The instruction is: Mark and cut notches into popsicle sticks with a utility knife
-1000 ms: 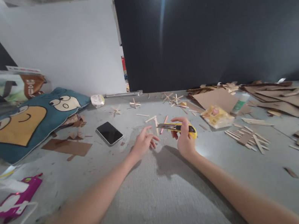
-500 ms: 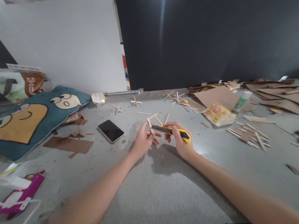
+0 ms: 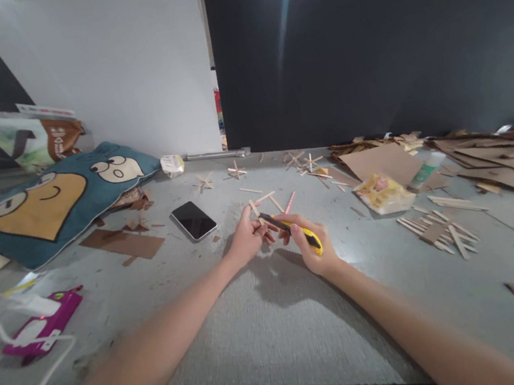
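Observation:
My left hand (image 3: 247,236) pinches a short wooden stick (image 3: 254,208) that points up from its fingers. A yellow and black utility knife (image 3: 304,237) is gripped in my right hand (image 3: 314,247), its blade end touching or just beside the stick; I cannot tell which. Just beyond the hands lie two more wooden sticks (image 3: 276,203) and a red-and-white striped straw (image 3: 291,201). Farther back, star-shaped pieces of crossed sticks (image 3: 236,170) rest on the grey table (image 3: 240,327).
A phone (image 3: 193,220) and a pillow (image 3: 56,200) are on the left, with a purple power strip (image 3: 45,326) nearer me. To the right are a yellow packet (image 3: 384,193), a glue stick (image 3: 425,172), a stick bundle (image 3: 441,231) and cardboard sheets (image 3: 502,157). Dark panels (image 3: 359,37) stand behind.
The stick in my left hand now leans more to the left, and the knife has tilted with its handle end lower. The whole view has shifted slightly.

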Demonstrator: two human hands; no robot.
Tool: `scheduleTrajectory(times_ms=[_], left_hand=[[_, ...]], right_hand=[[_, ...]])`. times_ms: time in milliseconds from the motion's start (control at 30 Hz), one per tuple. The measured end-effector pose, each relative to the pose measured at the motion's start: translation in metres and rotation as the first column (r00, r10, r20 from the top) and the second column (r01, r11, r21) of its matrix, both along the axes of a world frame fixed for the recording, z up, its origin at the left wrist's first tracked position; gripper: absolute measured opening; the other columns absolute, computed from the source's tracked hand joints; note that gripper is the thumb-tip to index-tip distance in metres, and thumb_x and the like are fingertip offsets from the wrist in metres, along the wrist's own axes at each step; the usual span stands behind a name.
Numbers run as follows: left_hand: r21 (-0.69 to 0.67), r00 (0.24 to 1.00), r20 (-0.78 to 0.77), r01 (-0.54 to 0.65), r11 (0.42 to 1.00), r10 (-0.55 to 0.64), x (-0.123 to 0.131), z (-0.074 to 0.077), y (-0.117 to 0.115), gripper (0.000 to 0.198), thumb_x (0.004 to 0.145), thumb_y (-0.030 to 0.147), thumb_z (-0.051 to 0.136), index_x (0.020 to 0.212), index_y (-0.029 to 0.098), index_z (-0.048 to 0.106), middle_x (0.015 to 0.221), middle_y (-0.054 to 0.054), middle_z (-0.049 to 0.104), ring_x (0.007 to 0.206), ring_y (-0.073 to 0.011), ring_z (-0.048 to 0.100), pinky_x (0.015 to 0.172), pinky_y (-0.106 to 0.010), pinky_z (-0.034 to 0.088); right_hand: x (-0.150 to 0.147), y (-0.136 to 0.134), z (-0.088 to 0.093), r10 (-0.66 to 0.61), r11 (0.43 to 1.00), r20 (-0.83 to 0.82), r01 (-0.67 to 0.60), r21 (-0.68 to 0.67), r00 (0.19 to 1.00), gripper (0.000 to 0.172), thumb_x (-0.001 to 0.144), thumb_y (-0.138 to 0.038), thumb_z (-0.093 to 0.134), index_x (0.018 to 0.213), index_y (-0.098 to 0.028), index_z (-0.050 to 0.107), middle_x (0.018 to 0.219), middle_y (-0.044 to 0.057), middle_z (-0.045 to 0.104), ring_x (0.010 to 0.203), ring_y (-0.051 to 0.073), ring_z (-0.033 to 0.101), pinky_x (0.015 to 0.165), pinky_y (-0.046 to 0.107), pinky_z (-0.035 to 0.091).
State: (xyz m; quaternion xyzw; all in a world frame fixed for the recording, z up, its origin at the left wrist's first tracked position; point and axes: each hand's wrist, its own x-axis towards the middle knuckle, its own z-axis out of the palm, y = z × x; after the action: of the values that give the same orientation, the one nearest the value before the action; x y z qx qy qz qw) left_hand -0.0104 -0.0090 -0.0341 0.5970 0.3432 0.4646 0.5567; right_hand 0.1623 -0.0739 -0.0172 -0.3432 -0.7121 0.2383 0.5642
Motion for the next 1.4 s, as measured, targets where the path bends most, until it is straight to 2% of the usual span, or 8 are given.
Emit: scheduleTrajectory(times_ms=[400, 600, 833, 1133, 1300, 1400], left_hand=[[0.049, 0.999, 0.035, 0.0, 0.999, -0.001, -0.003, -0.002, 0.003, 0.062, 0.085, 0.04, 0.078, 0.131, 0.019, 0.042, 0.062, 0.006, 0.066, 0.057, -0.0156, 0.067, 0.059, -0.025, 0.05], [0.015, 1.0, -0.005, -0.031, 0.999, 0.031, -0.002, 0.001, 0.0, 0.056, 0.087, 0.037, 0.074, 0.133, 0.021, 0.046, 0.069, 0.003, 0.069, 0.062, -0.0158, 0.071, 0.06, -0.024, 0.05], [-0.062, 0.999, 0.044, -0.008, 0.998, 0.011, -0.001, -0.004, 0.004, 0.056, 0.084, 0.028, 0.077, 0.127, 0.021, 0.042, 0.078, -0.001, 0.075, 0.061, -0.0192, 0.074, 0.06, -0.027, 0.056], [-0.033, 1.0, 0.018, -0.005, 0.999, 0.006, 0.0, -0.002, 0.002, 0.046, 0.087, 0.02, 0.066, 0.126, 0.022, 0.043, 0.074, 0.002, 0.073, 0.055, -0.016, 0.071, 0.053, -0.023, 0.053], [-0.077, 0.998, -0.008, -0.061, 0.995, 0.06, 0.0, -0.005, 0.001, 0.049, 0.084, 0.016, 0.067, 0.125, 0.022, 0.042, 0.072, 0.003, 0.071, 0.055, -0.0167, 0.071, 0.053, -0.023, 0.053], [-0.027, 0.997, -0.003, -0.079, 0.997, 0.079, 0.0, -0.003, 0.001, 0.043, 0.086, 0.014, 0.063, 0.123, 0.021, 0.044, 0.069, 0.003, 0.07, 0.058, -0.0163, 0.071, 0.054, -0.022, 0.053]], right_hand=[[-0.01, -0.006, 0.001, -0.028, 0.999, -0.012, 0.027, -0.018, 1.0, 0.041, 0.107, -0.05, 0.044, 0.12, -0.023, 0.072, 0.08, 0.005, 0.073, 0.067, 0.019, 0.068, 0.064, 0.032, 0.053], [-0.015, -0.006, -0.002, -0.046, 0.995, -0.092, 0.037, -0.091, 0.995, 0.045, 0.107, -0.052, 0.041, 0.117, -0.022, 0.073, 0.073, 0.003, 0.069, 0.063, 0.018, 0.065, 0.064, 0.032, 0.052], [-0.019, -0.001, -0.002, -0.037, 0.992, -0.153, 0.018, -0.124, 0.988, 0.046, 0.105, -0.057, 0.044, 0.11, -0.023, 0.075, 0.081, 0.005, 0.075, 0.069, 0.02, 0.069, 0.068, 0.032, 0.054], [-0.013, 0.001, -0.003, -0.002, 0.994, -0.097, -0.009, -0.111, 0.995, 0.049, 0.106, -0.058, 0.042, 0.113, -0.021, 0.074, 0.081, 0.005, 0.075, 0.068, 0.02, 0.069, 0.068, 0.033, 0.054], [-0.015, 0.004, -0.004, -0.015, 0.995, -0.078, 0.008, -0.097, 0.997, 0.048, 0.106, -0.056, 0.042, 0.11, -0.021, 0.074, 0.087, 0.006, 0.077, 0.072, 0.02, 0.07, 0.069, 0.033, 0.055], [-0.016, 0.005, -0.006, -0.02, 0.996, -0.067, 0.014, -0.092, 0.998, 0.049, 0.107, -0.056, 0.041, 0.112, -0.021, 0.075, 0.09, 0.007, 0.077, 0.072, 0.02, 0.07, 0.071, 0.033, 0.055]])
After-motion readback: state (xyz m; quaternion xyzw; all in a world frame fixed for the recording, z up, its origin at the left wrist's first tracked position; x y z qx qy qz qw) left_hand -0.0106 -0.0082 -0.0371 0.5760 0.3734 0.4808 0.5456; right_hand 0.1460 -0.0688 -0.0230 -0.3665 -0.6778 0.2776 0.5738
